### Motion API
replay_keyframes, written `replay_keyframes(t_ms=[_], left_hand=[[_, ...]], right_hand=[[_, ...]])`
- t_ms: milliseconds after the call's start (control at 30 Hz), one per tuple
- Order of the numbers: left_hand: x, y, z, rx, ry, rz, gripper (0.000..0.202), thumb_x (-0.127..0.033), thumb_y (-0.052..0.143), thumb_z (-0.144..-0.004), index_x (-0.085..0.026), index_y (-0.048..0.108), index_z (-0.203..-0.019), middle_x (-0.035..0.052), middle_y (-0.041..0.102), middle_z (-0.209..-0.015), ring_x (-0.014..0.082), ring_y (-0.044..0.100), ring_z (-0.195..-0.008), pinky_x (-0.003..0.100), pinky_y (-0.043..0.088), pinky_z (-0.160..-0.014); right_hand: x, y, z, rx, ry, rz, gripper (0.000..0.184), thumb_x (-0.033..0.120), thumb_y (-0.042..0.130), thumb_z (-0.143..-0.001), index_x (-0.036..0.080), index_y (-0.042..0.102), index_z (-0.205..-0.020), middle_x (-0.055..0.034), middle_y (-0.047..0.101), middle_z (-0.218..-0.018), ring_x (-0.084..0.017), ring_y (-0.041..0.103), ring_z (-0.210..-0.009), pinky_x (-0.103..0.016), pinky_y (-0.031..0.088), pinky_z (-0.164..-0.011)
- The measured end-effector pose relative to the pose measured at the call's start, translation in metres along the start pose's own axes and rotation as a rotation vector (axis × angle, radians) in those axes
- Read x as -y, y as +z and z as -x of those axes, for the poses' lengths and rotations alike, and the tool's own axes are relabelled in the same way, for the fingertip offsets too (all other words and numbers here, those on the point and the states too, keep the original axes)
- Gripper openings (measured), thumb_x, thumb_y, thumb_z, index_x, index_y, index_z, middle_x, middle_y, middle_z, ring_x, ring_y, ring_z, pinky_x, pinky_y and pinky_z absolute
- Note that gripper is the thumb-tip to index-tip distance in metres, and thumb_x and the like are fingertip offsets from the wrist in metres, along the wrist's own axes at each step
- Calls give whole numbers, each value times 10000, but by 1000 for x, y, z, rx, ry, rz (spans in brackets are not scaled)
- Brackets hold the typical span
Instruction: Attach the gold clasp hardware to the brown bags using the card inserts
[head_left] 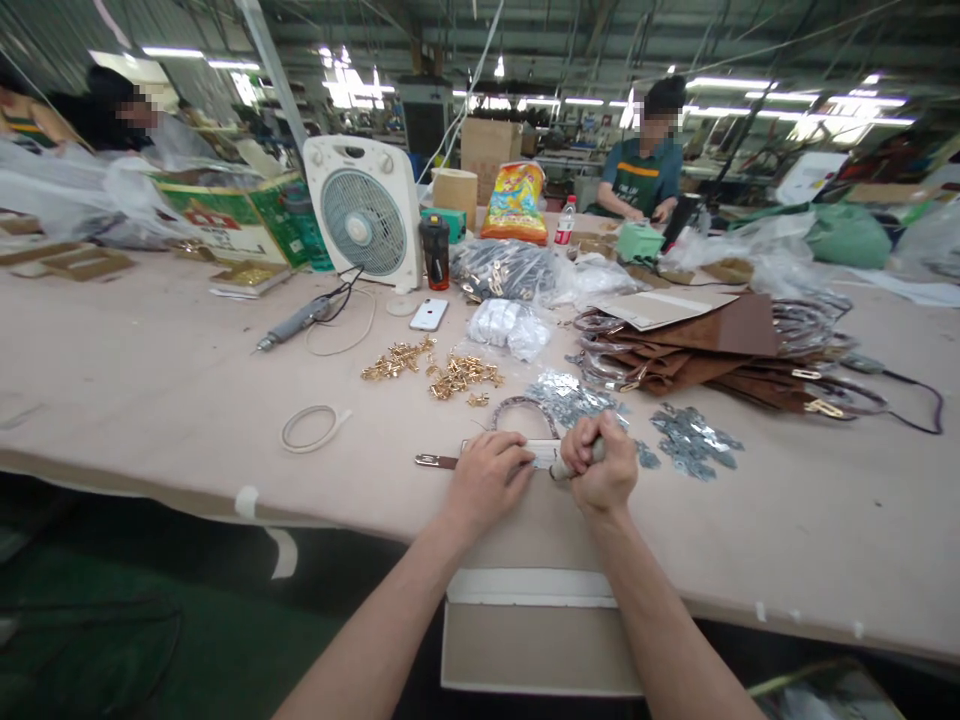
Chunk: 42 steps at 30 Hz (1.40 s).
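Note:
My left hand (487, 475) lies with its fingers flat over a pale strip (544, 453) at the table's front, pressing on it. Out from under this hand, to the left, sticks a brown strap tab (435, 461) with a metal fitting. Closed in a fist, my right hand (606, 470) grips a tool with a pale cylindrical end (559, 470), held over the strip's right end. Behind both hands arches a wrapped handle loop (523, 402). Below them, a beige panel (536, 650) with a white band hangs over the table edge.
Gold fittings (465, 375) and silver metal plates (697, 442) lie in piles beyond my hands. Brown bag pieces (697, 350) are stacked at right. Farther left are a tape roll (311, 428), an electric screwdriver (296, 325), a phone (429, 314) and a fan (364, 215). Co-workers sit behind.

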<state>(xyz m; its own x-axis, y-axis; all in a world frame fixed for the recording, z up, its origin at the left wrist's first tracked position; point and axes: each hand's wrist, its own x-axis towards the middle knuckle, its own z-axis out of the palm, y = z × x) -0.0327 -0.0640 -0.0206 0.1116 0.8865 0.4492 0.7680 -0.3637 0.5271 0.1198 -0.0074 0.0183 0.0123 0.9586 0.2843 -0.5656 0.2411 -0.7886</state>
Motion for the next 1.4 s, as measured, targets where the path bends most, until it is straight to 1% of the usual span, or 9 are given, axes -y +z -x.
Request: replay_keyframes(t_ms=[200, 467, 700, 867, 1000, 1133, 1200, 1267, 1400], left_hand=[[0, -1, 4, 15, -42, -6, 132, -243, 667, -974, -283, 719, -1088, 11, 695, -1283, 236, 601, -1205, 439, 465, -1036], [3, 0, 4, 41, -58, -29, 123, -234, 635, -975, -287, 703, -1062, 1, 687, -1286, 236, 587, -1201, 437, 448, -1048], [5, 0, 2, 60, -67, -48, 74, -251, 606, -992, -265, 674, -1016, 5, 705, -1190, 233, 585, -1155, 431, 446, -1030], [6, -2, 2, 69, -53, -42, 93, -250, 578, -1000, -264, 670, -992, 16, 706, -1152, 240, 582, -1134, 437, 442, -1020], [6, -3, 2, 78, -46, -32, 87, -230, 584, -984, -263, 659, -1011, 20, 703, -1153, 245, 582, -1143, 440, 438, -1027], [5, -3, 2, 69, -45, -19, 156, -244, 571, -978, -258, 641, -1118, 40, 688, -1229, 258, 577, -1192, 454, 428, -1063], [3, -3, 3, 56, -60, -14, 311, -271, 609, -950, -240, 597, -1259, 70, 659, -1320, 277, 562, -1243, 472, 409, -1103], [3, -3, 4, 43, -74, -14, 461, -297, 641, -924, -219, 540, -1367, 99, 623, -1394, 294, 542, -1290, 488, 383, -1144], [2, -2, 5, 39, -70, -30, 489, -318, 636, -928, -222, 532, -1395, 100, 613, -1424, 296, 511, -1350, 500, 351, -1184]], right_hand=[[-12, 8, 8, 65, -63, 27, 424, 419, 600, -996, 195, 538, -641, 65, 387, -504, -69, 332, -367, -190, 247, -367], [-26, 10, 16, 108, -147, 71, 396, 371, 551, -1015, 199, 548, -658, 64, 377, -511, -85, 331, -389, -205, 269, -390], [-38, 12, 27, 76, -356, 233, 378, 300, 533, -1016, 199, 557, -653, 55, 389, -523, -107, 370, -419, -239, 295, -419], [-49, 13, 30, 64, -456, 400, 396, 297, 534, -1018, 204, 537, -634, 46, 412, -527, -118, 412, -442, -264, 310, -441], [-53, 18, 22, 28, -371, 504, 435, 349, 514, -1035, 205, 518, -624, 50, 421, -515, -107, 402, -429, -257, 304, -433], [-48, 20, 8, -32, -209, 456, 435, 416, 542, -1020, 204, 518, -641, 65, 414, -510, -93, 381, -388, -228, 276, -389], [-39, 17, 0, -38, -119, 335, 415, 431, 567, -1000, 205, 508, -658, 77, 406, -513, -82, 356, -372, -210, 276, -379], [-25, 12, -8, -96, -83, 202, 390, 429, 582, -981, 206, 496, -673, 89, 393, -516, -70, 324, -365, -195, 282, -373], [3, 7, -22, -211, -109, 115, 392, 439, 607, -952, 204, 477, -667, 88, 387, -522, -62, 309, -375, -181, 296, -369]])
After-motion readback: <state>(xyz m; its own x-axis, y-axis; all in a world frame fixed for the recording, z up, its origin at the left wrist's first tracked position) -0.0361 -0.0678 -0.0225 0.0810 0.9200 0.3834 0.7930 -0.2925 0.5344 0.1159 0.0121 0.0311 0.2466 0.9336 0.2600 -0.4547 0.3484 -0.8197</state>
